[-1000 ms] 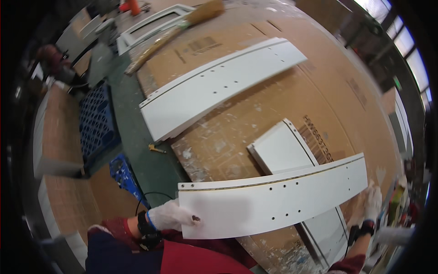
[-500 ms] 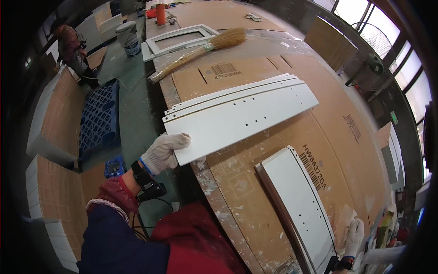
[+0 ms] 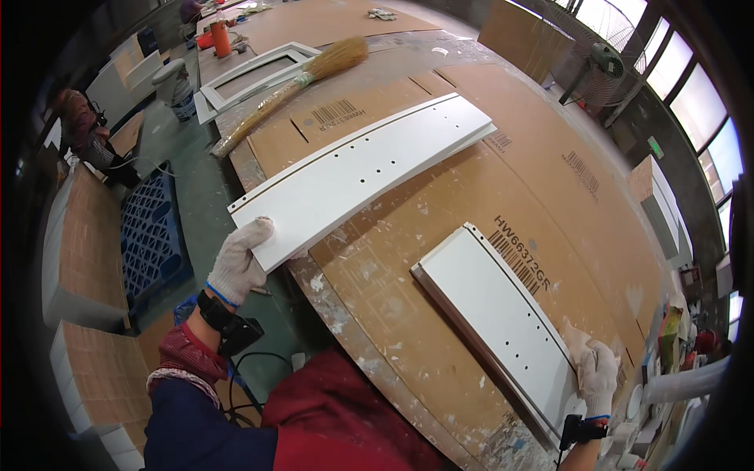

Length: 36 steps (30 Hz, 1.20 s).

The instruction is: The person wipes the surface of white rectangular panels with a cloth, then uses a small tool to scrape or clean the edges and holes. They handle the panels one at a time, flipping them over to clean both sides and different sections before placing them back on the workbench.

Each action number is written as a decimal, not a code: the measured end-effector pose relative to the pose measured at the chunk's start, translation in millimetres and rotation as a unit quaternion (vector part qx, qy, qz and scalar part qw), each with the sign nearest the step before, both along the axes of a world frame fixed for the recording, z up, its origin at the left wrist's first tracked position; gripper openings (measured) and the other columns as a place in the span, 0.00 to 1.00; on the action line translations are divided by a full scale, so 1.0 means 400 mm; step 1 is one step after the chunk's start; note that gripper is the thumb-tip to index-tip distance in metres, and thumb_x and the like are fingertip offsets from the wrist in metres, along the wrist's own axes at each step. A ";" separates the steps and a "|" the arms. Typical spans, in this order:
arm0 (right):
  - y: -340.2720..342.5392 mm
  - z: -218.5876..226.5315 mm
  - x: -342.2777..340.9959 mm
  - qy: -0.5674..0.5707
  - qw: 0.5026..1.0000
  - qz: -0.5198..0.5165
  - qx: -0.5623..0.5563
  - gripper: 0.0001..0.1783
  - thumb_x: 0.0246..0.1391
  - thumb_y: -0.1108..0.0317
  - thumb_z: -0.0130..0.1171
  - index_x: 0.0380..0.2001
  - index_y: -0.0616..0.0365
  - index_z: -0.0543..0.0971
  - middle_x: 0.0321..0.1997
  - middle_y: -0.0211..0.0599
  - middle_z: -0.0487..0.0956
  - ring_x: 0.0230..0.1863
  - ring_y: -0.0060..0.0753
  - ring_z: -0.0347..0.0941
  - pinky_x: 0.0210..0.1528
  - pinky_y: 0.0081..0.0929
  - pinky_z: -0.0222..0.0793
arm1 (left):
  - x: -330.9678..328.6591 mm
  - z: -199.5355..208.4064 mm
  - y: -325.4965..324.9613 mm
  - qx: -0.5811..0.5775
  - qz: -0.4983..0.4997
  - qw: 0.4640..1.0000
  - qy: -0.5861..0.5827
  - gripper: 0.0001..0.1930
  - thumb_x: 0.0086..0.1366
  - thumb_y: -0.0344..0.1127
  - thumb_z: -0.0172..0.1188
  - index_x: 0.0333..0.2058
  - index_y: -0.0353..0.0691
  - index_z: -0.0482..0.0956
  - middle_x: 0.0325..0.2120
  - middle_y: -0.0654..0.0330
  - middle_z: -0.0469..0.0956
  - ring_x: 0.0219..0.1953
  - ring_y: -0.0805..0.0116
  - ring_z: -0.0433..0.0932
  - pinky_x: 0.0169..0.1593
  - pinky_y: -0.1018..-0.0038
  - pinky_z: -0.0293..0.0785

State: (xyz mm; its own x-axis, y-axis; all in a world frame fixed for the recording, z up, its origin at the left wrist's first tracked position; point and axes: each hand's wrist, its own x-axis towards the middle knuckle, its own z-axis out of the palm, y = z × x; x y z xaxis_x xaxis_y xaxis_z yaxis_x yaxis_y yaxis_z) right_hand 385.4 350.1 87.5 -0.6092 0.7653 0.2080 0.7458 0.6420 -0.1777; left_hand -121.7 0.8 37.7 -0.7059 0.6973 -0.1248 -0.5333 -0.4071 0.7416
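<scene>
White panel (image 3: 365,169) under left grip (image 3: 239,263)

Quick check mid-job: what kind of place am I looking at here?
Most likely a furniture or panel workshop. White drilled panels lie on a cardboard-covered workbench, a straw broom rests further along it, and an industrial fan stands by the windows.

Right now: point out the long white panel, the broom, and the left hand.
long white panel (image 3: 369,169), head view, on its drilled face near the middle.
broom (image 3: 334,61), head view, on its straw bristles.
left hand (image 3: 238,263), head view, on the glove's back.
</scene>
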 end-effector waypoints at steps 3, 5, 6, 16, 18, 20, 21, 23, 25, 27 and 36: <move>-0.057 0.048 -0.062 -0.079 0.996 0.032 0.020 0.12 0.55 0.65 0.54 0.40 0.61 0.75 0.31 0.44 0.76 0.39 0.43 0.70 0.40 0.35 0.66 | -0.008 0.007 -0.009 -0.039 0.018 0.999 0.000 0.22 0.65 0.34 0.55 0.52 0.26 0.64 0.47 0.44 0.72 0.46 0.49 0.77 0.43 0.51 0.81; -0.107 0.092 -0.104 -0.092 0.996 0.022 0.009 0.12 0.54 0.66 0.55 0.40 0.59 0.75 0.31 0.45 0.76 0.41 0.47 0.71 0.40 0.37 0.66 | -0.010 0.021 0.004 -0.083 0.005 0.997 -0.005 0.22 0.66 0.37 0.55 0.52 0.26 0.65 0.47 0.43 0.72 0.44 0.50 0.78 0.41 0.53 0.82; -0.133 0.103 -0.115 -0.079 0.997 0.015 0.013 0.12 0.53 0.66 0.56 0.41 0.58 0.76 0.31 0.45 0.75 0.40 0.48 0.72 0.39 0.37 0.67 | -0.015 0.031 0.009 -0.090 -0.043 0.995 -0.012 0.22 0.67 0.40 0.54 0.51 0.27 0.65 0.45 0.43 0.73 0.41 0.51 0.79 0.38 0.56 0.82; -0.377 0.296 -0.389 -0.154 0.960 0.226 -0.063 0.09 0.49 0.62 0.61 0.30 0.54 0.74 0.23 0.34 0.71 0.21 0.38 0.72 0.22 0.36 0.65 | 0.033 0.070 -0.194 -0.497 -0.172 0.838 0.143 0.28 0.66 0.55 0.50 0.31 0.28 0.76 0.21 0.46 0.79 0.17 0.59 0.78 0.20 0.70 0.76; -0.434 0.322 -0.396 -0.155 0.947 0.277 -0.047 0.10 0.49 0.63 0.61 0.31 0.54 0.75 0.23 0.35 0.72 0.21 0.38 0.71 0.22 0.36 0.65 | 0.139 0.112 -0.078 -0.399 -0.270 0.844 0.237 0.24 0.63 0.47 0.53 0.37 0.26 0.78 0.24 0.47 0.81 0.24 0.63 0.81 0.30 0.74 0.78; -0.472 0.337 -0.375 -0.140 0.938 0.314 -0.034 0.10 0.49 0.63 0.61 0.32 0.55 0.75 0.23 0.35 0.72 0.21 0.38 0.71 0.22 0.36 0.65 | 0.197 0.126 0.023 -0.314 -0.350 0.840 0.272 0.23 0.61 0.43 0.58 0.43 0.25 0.77 0.33 0.47 0.81 0.36 0.64 0.82 0.40 0.75 0.77; -0.479 0.332 -0.374 -0.126 0.930 0.345 -0.031 0.10 0.48 0.64 0.61 0.33 0.55 0.75 0.23 0.35 0.72 0.21 0.38 0.71 0.22 0.36 0.65 | 0.226 0.129 0.060 -0.302 -0.352 0.837 0.290 0.23 0.60 0.41 0.59 0.45 0.25 0.76 0.39 0.46 0.81 0.42 0.65 0.81 0.44 0.75 0.76; -0.493 0.323 -0.378 -0.105 0.911 0.398 -0.021 0.11 0.48 0.64 0.61 0.34 0.56 0.75 0.23 0.36 0.72 0.21 0.38 0.71 0.22 0.36 0.65 | 0.240 0.080 0.091 -0.331 -0.288 0.832 0.339 0.26 0.60 0.41 0.60 0.51 0.24 0.72 0.48 0.44 0.76 0.50 0.64 0.76 0.50 0.74 0.72; -0.502 0.325 -0.370 -0.099 0.905 0.413 -0.007 0.11 0.48 0.65 0.61 0.34 0.56 0.75 0.23 0.37 0.72 0.21 0.39 0.71 0.22 0.36 0.65 | 0.282 0.099 0.173 -0.299 -0.249 0.853 0.349 0.31 0.60 0.41 0.60 0.56 0.25 0.67 0.55 0.41 0.70 0.55 0.57 0.72 0.57 0.68 0.68; -0.502 0.329 -0.366 -0.094 0.898 0.430 0.002 0.12 0.47 0.65 0.61 0.35 0.57 0.76 0.23 0.37 0.72 0.22 0.39 0.71 0.22 0.37 0.65 | 0.255 0.035 0.221 -0.270 -0.171 0.804 0.501 0.33 0.59 0.41 0.61 0.58 0.25 0.64 0.57 0.39 0.67 0.59 0.53 0.68 0.61 0.66 0.63; -0.513 0.332 -0.360 -0.083 0.889 0.443 0.077 0.16 0.45 0.67 0.61 0.39 0.59 0.77 0.24 0.40 0.73 0.22 0.39 0.71 0.21 0.37 0.64 | 0.270 -0.010 0.404 -0.339 -0.166 0.696 0.612 0.42 0.60 0.57 0.55 0.62 0.27 0.59 0.59 0.36 0.62 0.64 0.47 0.60 0.65 0.66 0.56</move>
